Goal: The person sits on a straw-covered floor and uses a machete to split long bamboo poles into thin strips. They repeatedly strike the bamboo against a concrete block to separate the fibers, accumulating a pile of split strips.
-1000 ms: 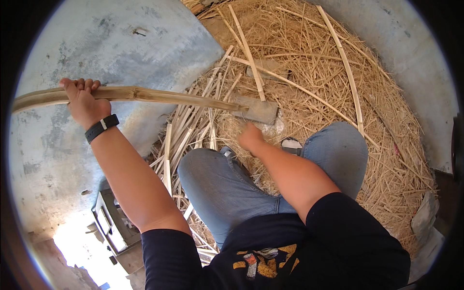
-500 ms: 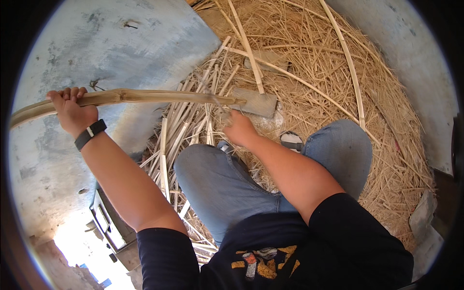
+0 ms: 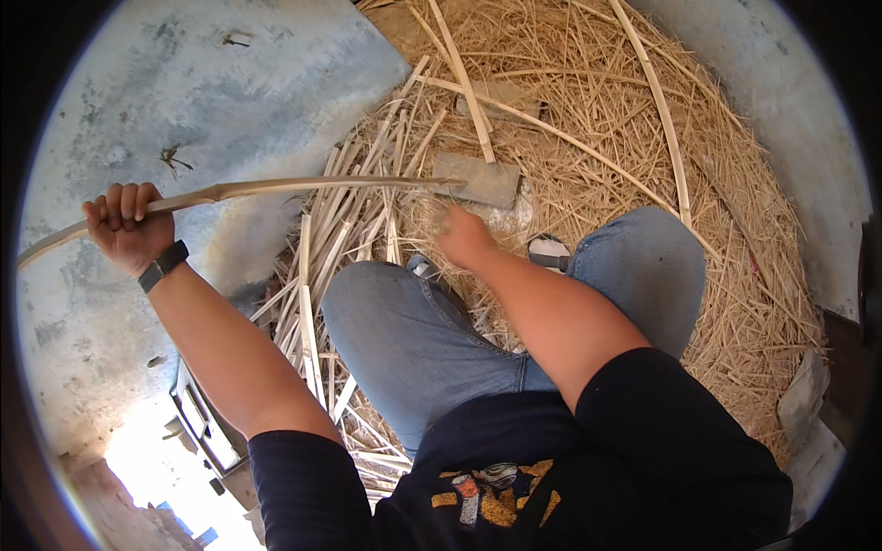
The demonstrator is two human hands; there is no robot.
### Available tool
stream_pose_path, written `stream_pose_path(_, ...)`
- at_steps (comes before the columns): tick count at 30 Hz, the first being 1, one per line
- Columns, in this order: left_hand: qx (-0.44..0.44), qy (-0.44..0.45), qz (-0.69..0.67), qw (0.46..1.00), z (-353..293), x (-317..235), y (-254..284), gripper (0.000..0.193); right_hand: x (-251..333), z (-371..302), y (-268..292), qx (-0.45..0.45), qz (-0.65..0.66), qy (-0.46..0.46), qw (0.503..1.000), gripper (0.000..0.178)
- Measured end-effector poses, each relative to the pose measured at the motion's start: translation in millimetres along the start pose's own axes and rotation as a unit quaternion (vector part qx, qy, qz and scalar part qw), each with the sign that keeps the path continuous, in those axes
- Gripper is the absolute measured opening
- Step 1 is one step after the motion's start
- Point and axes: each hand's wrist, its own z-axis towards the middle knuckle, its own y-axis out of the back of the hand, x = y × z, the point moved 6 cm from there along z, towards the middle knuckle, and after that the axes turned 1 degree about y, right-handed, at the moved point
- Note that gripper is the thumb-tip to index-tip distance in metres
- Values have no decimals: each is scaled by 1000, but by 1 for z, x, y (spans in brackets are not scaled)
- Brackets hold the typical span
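My left hand (image 3: 131, 230) is wrapped round a long split bamboo strip (image 3: 266, 186), which bows gently from the left rim toward the middle. The strip's far end reaches over a flat grey stone slab (image 3: 487, 182) on the floor. Just below that end is my right hand (image 3: 466, 239), its fingers curled closed and smeared by motion. What it grips is too blurred to make out. Between the hand and the strip's end there is a small gap.
Split bamboo pieces (image 3: 308, 303) lie heaped beside my left knee. Shavings (image 3: 606, 119) cover the floor ahead and to the right, with long strips (image 3: 663, 119) across them. A pale blue wall (image 3: 211, 101) stands at left. My bent knees (image 3: 643, 275) frame the work spot.
The bamboo strip has turned in my left hand and now shows a narrower side. My left hand has rolled over and sits slightly lower. My right hand has shifted a little to the right.
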Motion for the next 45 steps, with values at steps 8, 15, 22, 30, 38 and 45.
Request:
stream_pose_path(8, -18, -28, 39, 999, 1, -2, -9, 39, 33, -11, 1, 7, 10, -89, 996, 46)
stream_pose_path(15, -126, -52, 79, 988, -3, 1, -9, 34, -40, -3, 5, -20, -33, -226, 973, 48)
stream_pose_path(22, -168, -114, 177, 963, -22, 3, -55, 49, -21, 3, 8, -39, 44, -170, 984, 48)
stream_pose_path(30, -130, -128, 172, 968, -6, -1, -40, 59, 5, -15, 6, -13, 20, -73, 997, 42)
stream_pose_path(38, -359, -179, 226, 887, -23, 7, -32, 59, 4, -12, -1, 13, -30, -41, 999, 39)
stream_pose_path(45, -421, -199, 231, 854, -42, -3, -13, 60, 80, -15, 0, 79, 18, 25, 996, 36)
